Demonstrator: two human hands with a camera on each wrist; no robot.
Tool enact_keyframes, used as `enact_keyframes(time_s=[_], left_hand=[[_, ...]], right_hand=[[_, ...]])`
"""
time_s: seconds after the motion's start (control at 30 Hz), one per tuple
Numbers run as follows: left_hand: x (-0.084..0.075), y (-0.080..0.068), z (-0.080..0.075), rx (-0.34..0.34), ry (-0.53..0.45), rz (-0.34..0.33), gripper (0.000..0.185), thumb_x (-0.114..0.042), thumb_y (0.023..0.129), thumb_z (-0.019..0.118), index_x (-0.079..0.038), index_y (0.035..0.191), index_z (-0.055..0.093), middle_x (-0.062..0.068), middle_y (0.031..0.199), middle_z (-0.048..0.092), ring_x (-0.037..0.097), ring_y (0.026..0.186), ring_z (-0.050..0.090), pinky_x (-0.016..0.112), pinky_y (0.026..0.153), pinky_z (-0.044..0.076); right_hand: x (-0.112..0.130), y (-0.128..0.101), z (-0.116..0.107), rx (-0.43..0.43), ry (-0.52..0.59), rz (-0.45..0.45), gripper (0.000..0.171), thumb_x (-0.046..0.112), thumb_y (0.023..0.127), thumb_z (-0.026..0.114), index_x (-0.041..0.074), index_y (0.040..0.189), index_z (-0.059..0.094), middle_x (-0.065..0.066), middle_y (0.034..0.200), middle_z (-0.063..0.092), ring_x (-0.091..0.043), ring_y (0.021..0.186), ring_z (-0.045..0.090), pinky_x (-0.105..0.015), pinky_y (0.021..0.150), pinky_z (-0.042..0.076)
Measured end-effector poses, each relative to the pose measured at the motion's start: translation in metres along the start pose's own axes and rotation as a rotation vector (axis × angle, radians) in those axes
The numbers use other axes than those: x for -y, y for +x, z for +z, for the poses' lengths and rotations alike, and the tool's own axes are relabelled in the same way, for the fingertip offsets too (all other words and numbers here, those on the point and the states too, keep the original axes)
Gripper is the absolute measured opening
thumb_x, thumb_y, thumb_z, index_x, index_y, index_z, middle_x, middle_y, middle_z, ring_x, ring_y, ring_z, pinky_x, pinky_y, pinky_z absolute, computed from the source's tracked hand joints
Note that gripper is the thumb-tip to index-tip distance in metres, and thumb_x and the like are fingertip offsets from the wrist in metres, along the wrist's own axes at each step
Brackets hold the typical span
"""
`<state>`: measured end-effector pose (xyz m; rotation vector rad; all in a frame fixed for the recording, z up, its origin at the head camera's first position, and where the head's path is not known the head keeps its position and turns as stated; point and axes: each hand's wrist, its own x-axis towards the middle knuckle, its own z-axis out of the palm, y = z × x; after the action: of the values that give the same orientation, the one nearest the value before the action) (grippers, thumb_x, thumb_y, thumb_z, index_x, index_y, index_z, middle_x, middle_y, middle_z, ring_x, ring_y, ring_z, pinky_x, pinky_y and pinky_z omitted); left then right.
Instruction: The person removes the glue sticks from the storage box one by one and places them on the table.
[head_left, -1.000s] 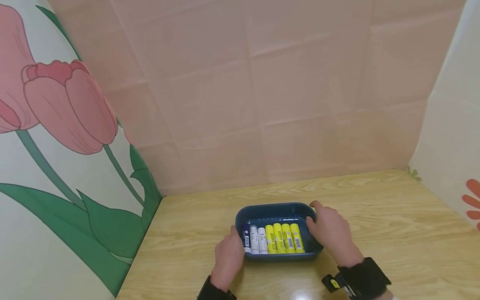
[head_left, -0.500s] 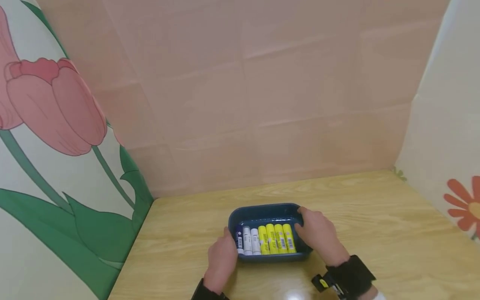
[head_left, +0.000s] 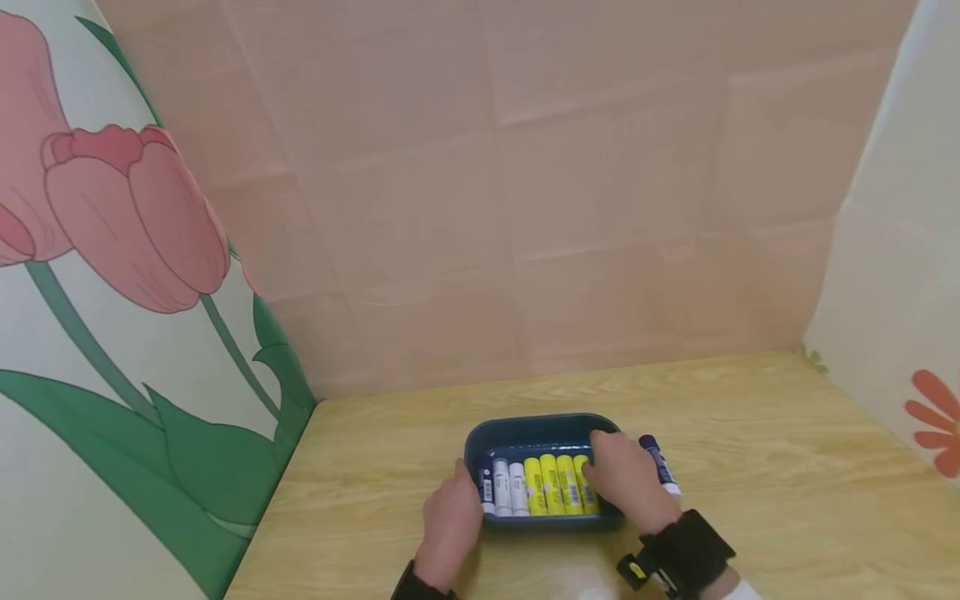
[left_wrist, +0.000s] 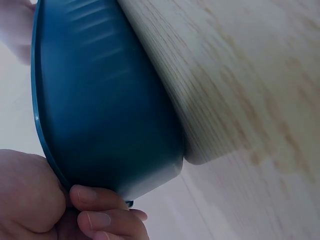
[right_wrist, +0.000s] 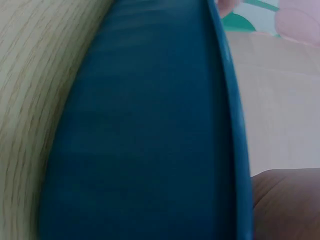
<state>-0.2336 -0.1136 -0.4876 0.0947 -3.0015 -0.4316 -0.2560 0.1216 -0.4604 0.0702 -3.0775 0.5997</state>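
A dark blue oblong tray (head_left: 536, 429) stands on the table with a row of glue sticks along its near side. From the left come a navy stick (head_left: 487, 482), two white sticks (head_left: 502, 487) and several yellow sticks (head_left: 551, 485). My left hand (head_left: 452, 510) grips the tray's left end, fingertips (left_wrist: 97, 220) curled below the rim. At the right end my right hand (head_left: 628, 477) holds the rim, its thumb side by the last yellow stick. Just right of that hand is another navy glue stick (head_left: 658, 463), outside the tray and partly hidden.
The wood-grain table (head_left: 375, 492) reaches back to a pink, creased backdrop (head_left: 480, 200). A tulip-printed panel (head_left: 150, 225) borders it on the left. Along the right stands a pale panel (head_left: 892, 275) with a red flower.
My right hand has shifted inward over the tray's right end, its thumb side closer to the yellow sticks. The navy stick outside the tray has come into view. My left hand keeps its hold.
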Motion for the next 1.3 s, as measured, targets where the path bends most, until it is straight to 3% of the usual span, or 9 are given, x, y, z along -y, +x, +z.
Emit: enact_keyframes(time_s=[0.1,0.23,0.63,1.03,1.3], left_hand=[[0.000,-0.001,-0.001,-0.006,0.005,0.007,0.043,-0.013,0.101,0.054,0.007,0.140,0.051,0.024,0.099,0.070,0.034,0.085,0.070,0.048,0.073,0.056],[0.002,-0.001,-0.001,-0.016,0.006,0.019,0.044,-0.012,0.101,0.053,0.007,0.140,0.050,0.022,0.097,0.070,0.032,0.083,0.070,0.046,0.071,0.056],[0.000,-0.001,0.001,-0.035,0.003,0.029,0.042,-0.011,0.100,0.053,0.008,0.138,0.051,0.023,0.093,0.070,0.034,0.081,0.069,0.047,0.070,0.055],[-0.001,-0.002,-0.002,-0.021,0.020,0.028,0.043,-0.012,0.101,0.053,0.008,0.139,0.051,0.023,0.096,0.070,0.033,0.084,0.070,0.046,0.071,0.056],[-0.001,-0.001,-0.002,0.007,0.013,0.011,0.044,-0.012,0.102,0.052,0.007,0.141,0.049,0.023,0.099,0.069,0.034,0.088,0.069,0.048,0.075,0.056]], right_hand=[[0.004,0.002,0.006,0.054,-0.019,0.003,0.027,0.012,0.086,0.071,-0.004,0.106,0.064,-0.011,0.078,0.059,-0.022,0.064,0.053,-0.034,0.055,0.045],[0.009,0.004,0.013,0.089,-0.026,0.000,0.025,0.009,0.084,0.071,-0.002,0.105,0.063,-0.010,0.078,0.057,-0.023,0.066,0.053,-0.035,0.056,0.044],[0.012,-0.002,0.018,0.089,-0.052,0.010,0.022,0.010,0.082,0.074,-0.001,0.098,0.063,-0.008,0.076,0.053,-0.023,0.066,0.051,-0.036,0.056,0.044],[0.006,0.010,0.028,0.099,-0.078,0.000,0.044,0.015,0.082,0.075,-0.002,0.120,0.060,-0.011,0.082,0.057,-0.024,0.068,0.052,-0.036,0.057,0.046],[0.003,0.011,0.030,0.083,-0.075,-0.024,0.055,0.014,0.082,0.075,-0.005,0.131,0.057,-0.020,0.100,0.065,-0.024,0.073,0.055,-0.043,0.064,0.052]])
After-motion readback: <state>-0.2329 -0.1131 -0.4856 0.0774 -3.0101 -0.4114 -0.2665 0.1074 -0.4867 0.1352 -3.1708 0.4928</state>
